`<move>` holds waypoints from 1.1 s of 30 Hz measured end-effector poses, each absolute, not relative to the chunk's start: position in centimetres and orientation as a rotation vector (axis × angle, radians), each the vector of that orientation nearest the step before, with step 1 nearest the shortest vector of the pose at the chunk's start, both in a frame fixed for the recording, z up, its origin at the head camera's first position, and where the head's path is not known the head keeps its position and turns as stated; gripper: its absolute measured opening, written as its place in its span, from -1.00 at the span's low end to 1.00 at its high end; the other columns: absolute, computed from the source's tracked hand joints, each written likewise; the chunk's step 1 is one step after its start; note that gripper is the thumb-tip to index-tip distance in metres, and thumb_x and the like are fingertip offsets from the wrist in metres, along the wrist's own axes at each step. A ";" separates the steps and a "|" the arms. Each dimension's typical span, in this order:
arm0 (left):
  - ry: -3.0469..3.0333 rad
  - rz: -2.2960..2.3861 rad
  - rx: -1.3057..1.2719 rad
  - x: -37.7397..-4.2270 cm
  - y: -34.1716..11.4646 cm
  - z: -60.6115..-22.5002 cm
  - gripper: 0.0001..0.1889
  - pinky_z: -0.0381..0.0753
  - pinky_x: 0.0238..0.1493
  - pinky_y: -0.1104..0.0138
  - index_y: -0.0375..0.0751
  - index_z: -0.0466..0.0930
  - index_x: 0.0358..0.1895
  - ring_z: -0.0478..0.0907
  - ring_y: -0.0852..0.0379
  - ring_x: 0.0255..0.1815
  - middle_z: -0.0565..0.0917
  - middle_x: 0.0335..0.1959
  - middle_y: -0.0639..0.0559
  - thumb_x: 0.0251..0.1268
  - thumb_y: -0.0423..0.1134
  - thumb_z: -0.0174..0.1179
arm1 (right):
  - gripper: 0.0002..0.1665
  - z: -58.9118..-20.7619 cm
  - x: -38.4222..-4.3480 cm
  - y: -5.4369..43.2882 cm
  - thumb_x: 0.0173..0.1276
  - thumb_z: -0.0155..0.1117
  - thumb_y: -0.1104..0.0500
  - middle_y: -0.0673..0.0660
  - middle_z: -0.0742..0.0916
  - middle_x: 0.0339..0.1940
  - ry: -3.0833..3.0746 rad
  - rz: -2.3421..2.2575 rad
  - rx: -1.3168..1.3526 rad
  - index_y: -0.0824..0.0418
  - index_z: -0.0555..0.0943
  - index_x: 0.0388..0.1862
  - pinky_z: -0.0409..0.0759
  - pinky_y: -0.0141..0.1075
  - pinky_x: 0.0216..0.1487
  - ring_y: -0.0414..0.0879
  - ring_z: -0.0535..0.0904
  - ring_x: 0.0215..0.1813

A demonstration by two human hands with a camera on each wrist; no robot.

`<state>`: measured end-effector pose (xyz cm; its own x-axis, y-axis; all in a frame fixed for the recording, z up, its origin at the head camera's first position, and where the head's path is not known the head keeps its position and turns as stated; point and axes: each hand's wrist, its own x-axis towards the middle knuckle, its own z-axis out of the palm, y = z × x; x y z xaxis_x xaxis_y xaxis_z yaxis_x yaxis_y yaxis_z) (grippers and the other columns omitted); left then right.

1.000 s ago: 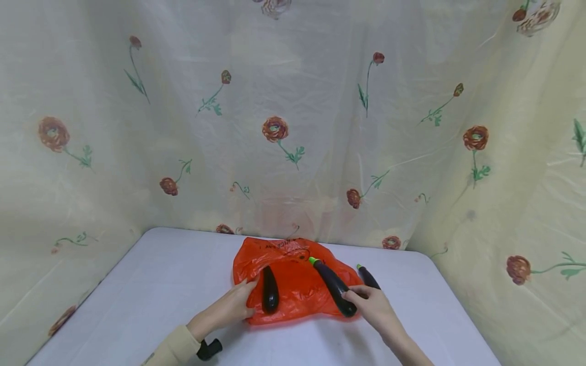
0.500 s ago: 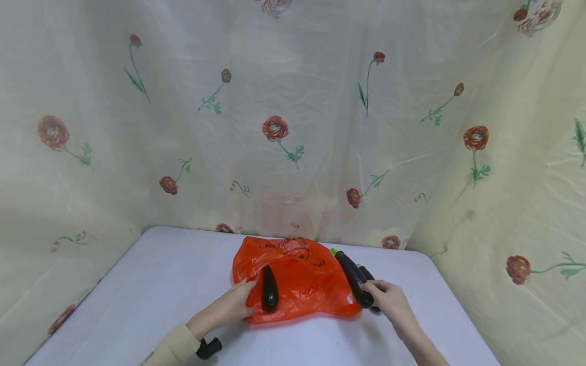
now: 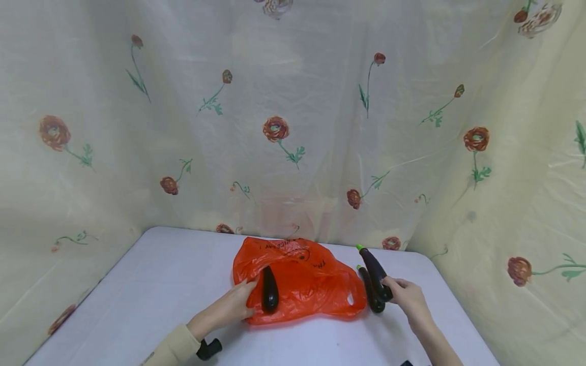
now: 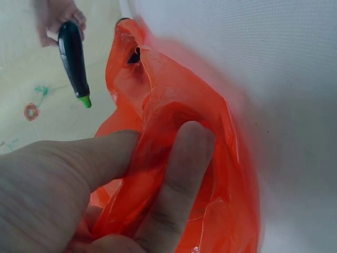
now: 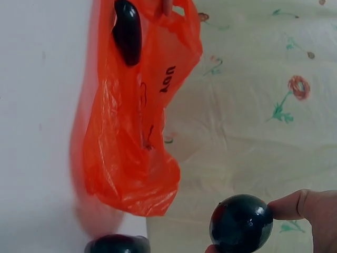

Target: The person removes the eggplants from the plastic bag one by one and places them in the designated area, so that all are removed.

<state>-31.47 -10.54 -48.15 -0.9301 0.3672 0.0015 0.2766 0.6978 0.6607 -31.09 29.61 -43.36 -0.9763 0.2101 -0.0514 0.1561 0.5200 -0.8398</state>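
Note:
A red plastic bag [image 3: 316, 284] with black print lies flattened on the table. At its near left edge my left hand [image 3: 238, 301] grips the film between thumb and fingers, as the left wrist view shows close up on the crumpled bag [image 4: 231, 190]. A dark eggplant [image 3: 270, 292] rests at the bag's left side, beside that hand. To the right of the bag, my right hand [image 3: 407, 300] holds a second eggplant [image 3: 373, 267] by its round end, green tip pointing away. Partly behind it, a third eggplant [image 3: 364, 279] lies along the bag's right edge.
A white table [image 3: 174, 274] with rounded far corners carries everything. Flower-printed curtains [image 3: 293, 127] hang close behind it and at both sides. By the left wrist is a black piece [image 3: 209, 349], partly hidden by the sleeve.
My right hand has carried its eggplant rightward from over the bag to past the bag's right edge, beside the lying eggplant. My left hand has stayed on the bag.

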 end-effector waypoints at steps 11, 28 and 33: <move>2.781 1.022 0.502 -31.7 -10.5 -48.3 -0.26 0.67 -0.01 0.08 -0.51 0.26 0.35 0.48 -0.01 -0.03 0.38 0.33 -0.37 0.07 -0.44 0.36 | -0.30 -44.5 -31.9 31.5 0.36 0.10 -0.04 0.47 0.67 0.00 -2.643 1.491 -0.366 0.58 0.47 0.15 0.57 0.02 0.14 -0.13 0.67 -0.27; 2.786 1.012 0.510 -31.6 -10.5 -48.2 -0.25 0.65 0.04 0.06 -0.50 0.27 0.36 0.48 -0.02 0.04 0.37 0.36 -0.35 0.06 -0.43 0.37 | -0.24 -45.9 -32.8 33.3 0.35 0.13 -0.03 0.54 0.62 0.00 -2.654 1.484 -0.422 0.66 0.41 0.16 0.63 -0.42 -0.28 -0.15 0.60 -0.31; 2.774 1.024 0.504 -31.5 -10.4 -48.1 -0.25 0.64 0.05 0.04 -0.49 0.26 0.36 0.47 -0.03 0.07 0.35 0.37 -0.34 0.06 -0.45 0.37 | -0.22 -46.3 -33.0 33.7 0.32 0.13 -0.07 0.51 0.64 -0.02 -2.693 1.456 -0.458 0.65 0.42 0.15 0.61 -0.30 -0.21 -0.08 0.61 -0.29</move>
<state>-31.52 -10.44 -48.14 -0.9336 0.3579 -0.0168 0.2611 0.7117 0.6521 -32.96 33.66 -46.34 -0.9552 0.2790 -0.0988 0.2355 0.5142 -0.8247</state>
